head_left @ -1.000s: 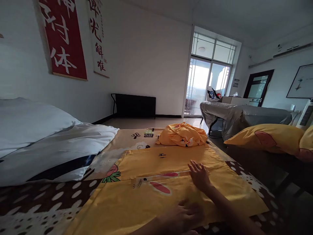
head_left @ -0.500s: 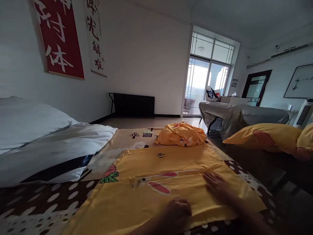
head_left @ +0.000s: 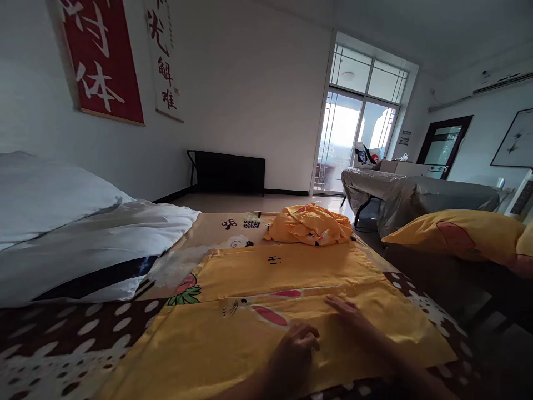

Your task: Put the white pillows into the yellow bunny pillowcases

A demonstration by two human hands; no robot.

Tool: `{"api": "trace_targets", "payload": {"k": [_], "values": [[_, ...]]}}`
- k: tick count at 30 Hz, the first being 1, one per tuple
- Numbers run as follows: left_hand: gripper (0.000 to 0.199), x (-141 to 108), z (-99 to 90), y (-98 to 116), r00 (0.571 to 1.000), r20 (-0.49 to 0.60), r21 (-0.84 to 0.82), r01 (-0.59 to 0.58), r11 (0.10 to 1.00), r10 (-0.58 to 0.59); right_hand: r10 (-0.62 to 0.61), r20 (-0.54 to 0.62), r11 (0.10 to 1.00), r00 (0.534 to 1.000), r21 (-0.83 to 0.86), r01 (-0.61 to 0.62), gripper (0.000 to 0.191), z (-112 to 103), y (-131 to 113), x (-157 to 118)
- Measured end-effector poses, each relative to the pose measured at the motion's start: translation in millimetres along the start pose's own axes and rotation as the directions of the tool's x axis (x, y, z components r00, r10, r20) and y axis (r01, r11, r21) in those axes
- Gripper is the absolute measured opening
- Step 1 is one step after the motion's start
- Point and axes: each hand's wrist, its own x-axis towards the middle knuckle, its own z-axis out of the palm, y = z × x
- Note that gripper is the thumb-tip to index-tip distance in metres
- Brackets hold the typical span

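A yellow pillowcase (head_left: 233,355) with a rabbit print and the word "Hi" lies spread on the bed in front of me. It looks flat, with slight creases. My left hand (head_left: 298,347) rests over its near part, fingers loosely bent and a little apart, with no cloth gathered in them. Farther right, my right hand (head_left: 346,312) lies palm down on the same cloth, just beyond the printed rabbit ears, fingers stretched out. At the far end of the bed sits a crumpled bundle of orange-yellow fabric (head_left: 310,225).
White pillows (head_left: 83,230) are stacked at the left. The patterned bed sheet (head_left: 83,333) shows around the pillowcase. Yellow pillows (head_left: 453,233) lie at the right, beyond the bed's edge. Behind them stands plastic-covered furniture (head_left: 416,191), near a glass door (head_left: 353,139).
My right hand has slid left across the pillowcase, nearer my left hand. My left hand has shifted slightly, and its fingers look looser. The view has tilted a little.
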Motion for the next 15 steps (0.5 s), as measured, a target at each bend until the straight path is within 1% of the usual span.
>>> {"api": "trace_targets", "payload": {"k": [1,2,3,5,7,9,11,13,15], "values": [[0.036,0,-0.6,-1,0.996,-0.044,0.060,0.076,0.995,-0.073,-0.062,0.024,0.996,0.998,0.068,0.061,0.048,7,-15,4],[0.042,1,-1.6,-2,0.988,-0.056,0.122,0.147,0.982,-0.141,-0.110,0.035,0.989,0.993,0.105,0.106,0.048,12,-27,8],[0.047,1,-2.9,-2,0.980,-0.032,0.183,0.199,0.963,-0.196,-0.142,0.043,0.983,0.989,0.122,0.135,0.048,15,-37,10],[0.057,3,-6.3,0,0.963,0.081,0.288,0.225,0.931,-0.257,-0.159,0.055,0.982,0.986,0.113,0.152,0.049,16,-48,12],[0.065,4,-10.9,1,0.943,0.191,0.345,0.196,0.918,-0.273,-0.145,0.088,0.987,0.986,0.082,0.137,0.052,10,-45,10],[0.064,3,-18.4,-2,0.928,0.258,0.361,0.166,0.918,-0.269,-0.090,0.110,0.996,0.990,0.028,0.088,0.054,3,-31,3],[0.062,-3,-31.7,-12,0.919,0.285,0.372,0.154,0.915,-0.270,0.006,0.118,0.999,0.993,-0.043,-0.001,0.055,-4,-9,-10],[0.060,-19,-52.3,-32,0.921,0.262,0.405,0.167,0.899,-0.289,0.127,0.095,0.985,0.987,-0.129,-0.114,0.057,-11,20,-29],[0.057,-45,-78.4,-58,0.932,0.171,0.471,0.207,0.858,-0.319,0.229,0.038,0.949,0.973,-0.231,-0.214,0.059,-20,50,-50]]}}
